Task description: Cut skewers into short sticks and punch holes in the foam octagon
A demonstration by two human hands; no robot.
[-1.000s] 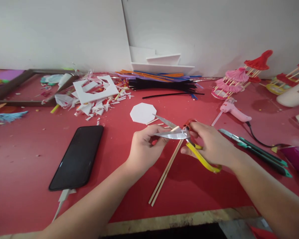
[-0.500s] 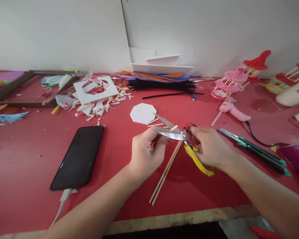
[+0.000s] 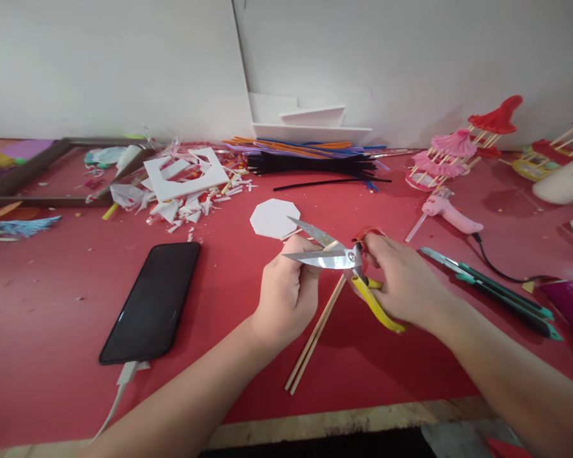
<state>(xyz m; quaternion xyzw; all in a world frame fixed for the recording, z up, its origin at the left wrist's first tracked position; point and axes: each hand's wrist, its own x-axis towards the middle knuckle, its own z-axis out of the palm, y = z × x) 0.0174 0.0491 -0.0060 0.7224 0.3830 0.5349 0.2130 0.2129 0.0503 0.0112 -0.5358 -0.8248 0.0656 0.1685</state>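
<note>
My left hand [image 3: 286, 296] is closed in a pinch on a thin wooden stick [image 3: 333, 245], most of it hidden by the fingers and blades. The stick's light end shows between the parted blades of the scissors [image 3: 325, 259]. My right hand [image 3: 405, 273] grips these scissors by their yellow and red handles, the blades pointing left across the left fingertips. Below the scissors, two long wooden sticks [image 3: 314, 343] lie side by side on the red table. A white foam octagon [image 3: 274, 217] lies just beyond my left hand, with short stick pieces partly hidden at its near edge.
A black phone [image 3: 150, 302] with a cable lies left. Foam scraps [image 3: 186, 184] and a pipe-cleaner bundle [image 3: 310, 162] are at the back. To the right are a green-black utility knife [image 3: 491, 292], a pink glue gun [image 3: 451, 215] and pink-and-red tiered stick models [image 3: 451, 152].
My left hand has turned and shifted slightly right. The scissors have moved a little left over the stick, their blades still apart. The short pieces near the octagon are now more covered.
</note>
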